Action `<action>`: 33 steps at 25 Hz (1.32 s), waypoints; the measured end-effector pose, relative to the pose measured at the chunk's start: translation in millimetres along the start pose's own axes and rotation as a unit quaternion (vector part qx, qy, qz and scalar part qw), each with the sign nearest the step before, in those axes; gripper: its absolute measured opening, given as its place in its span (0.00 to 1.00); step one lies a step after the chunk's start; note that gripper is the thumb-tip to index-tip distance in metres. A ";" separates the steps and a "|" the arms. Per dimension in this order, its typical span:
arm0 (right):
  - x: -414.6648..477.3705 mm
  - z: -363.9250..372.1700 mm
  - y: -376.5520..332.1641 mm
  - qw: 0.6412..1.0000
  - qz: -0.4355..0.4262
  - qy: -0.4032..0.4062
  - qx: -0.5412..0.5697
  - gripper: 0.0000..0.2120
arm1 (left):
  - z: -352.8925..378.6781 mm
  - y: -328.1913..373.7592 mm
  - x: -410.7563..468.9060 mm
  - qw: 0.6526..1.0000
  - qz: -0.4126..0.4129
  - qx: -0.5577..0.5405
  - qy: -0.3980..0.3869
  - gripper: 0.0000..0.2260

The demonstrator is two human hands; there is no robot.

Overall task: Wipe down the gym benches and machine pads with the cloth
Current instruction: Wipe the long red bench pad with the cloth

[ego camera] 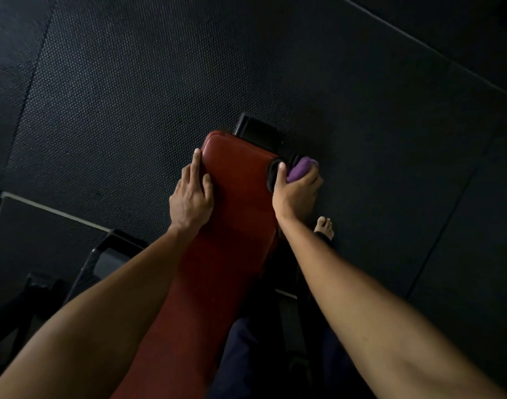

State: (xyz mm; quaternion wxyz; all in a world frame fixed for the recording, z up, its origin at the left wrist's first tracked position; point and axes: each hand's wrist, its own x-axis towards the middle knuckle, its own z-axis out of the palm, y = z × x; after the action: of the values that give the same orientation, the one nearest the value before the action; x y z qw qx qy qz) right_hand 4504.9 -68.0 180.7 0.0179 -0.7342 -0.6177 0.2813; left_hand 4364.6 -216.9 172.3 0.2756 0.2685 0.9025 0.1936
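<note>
On the long red padded bench (pixel 232 226), the left hand (pixel 190 197) lies flat with straight fingers on the left edge, and the right hand (pixel 297 191) squeezes a bunched purple cloth (pixel 300 168) against the right side.

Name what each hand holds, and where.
The right hand grips the bunched purple cloth around its middle. The left hand holds nothing, resting on the left edge of the red bench pad.

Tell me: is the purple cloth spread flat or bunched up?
Bunched up: the purple cloth is a wad gripped in the right hand, beside the red bench pad.
</note>
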 end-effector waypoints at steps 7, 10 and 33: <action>-58.4 -14.6 36.8 0.991 -0.038 -0.109 -0.062 0.42 | -13.3 9.3 0.0 0.996 -0.048 -0.006 -0.069 0.26; -36.2 -49.9 26.6 0.970 -0.055 -0.199 -0.131 0.39 | -34.8 23.8 -6.8 0.987 -0.083 0.034 -0.132 0.28; -4.9 -298.4 -190.1 0.822 -0.415 -0.271 -0.281 0.32 | -213.0 227.8 -79.9 0.986 -0.145 0.041 -0.073 0.25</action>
State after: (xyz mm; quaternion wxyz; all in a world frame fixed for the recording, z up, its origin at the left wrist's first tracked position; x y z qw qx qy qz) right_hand 4463.9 68.3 504.7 -0.2426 -0.2759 -0.8961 0.2490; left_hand 4378.9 -129.2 481.7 0.3550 0.1596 0.9162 0.0947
